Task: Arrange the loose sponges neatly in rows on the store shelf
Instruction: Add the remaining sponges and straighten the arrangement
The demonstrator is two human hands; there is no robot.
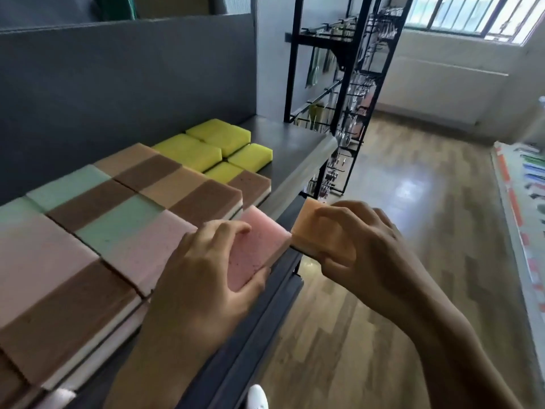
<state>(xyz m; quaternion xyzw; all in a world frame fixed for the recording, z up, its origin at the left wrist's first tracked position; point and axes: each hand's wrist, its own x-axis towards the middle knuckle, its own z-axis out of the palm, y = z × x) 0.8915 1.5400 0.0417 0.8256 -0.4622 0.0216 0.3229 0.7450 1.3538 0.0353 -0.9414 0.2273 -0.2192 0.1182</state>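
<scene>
The pink sponge lies at the front lip of the grey shelf. The left hand is curled over it, fingers on top and thumb against its near edge. Just beside it, out past the shelf edge, the right hand grips an orange sponge. Behind them the arranged sponges lie in tight rows, flat porous blocks in brown, mint, pink and tan. The yellow sponges sit farther along. Beyond stands a black wire rack on a glossy wood-plank floor, below a barred window.

Pink sponge: flat at the shelf front edge.
Orange sponge: tilted, just beyond that edge.
Rowed sponges: brown, green, pink, tan, abutting.
Yellow sponges: far end.
</scene>
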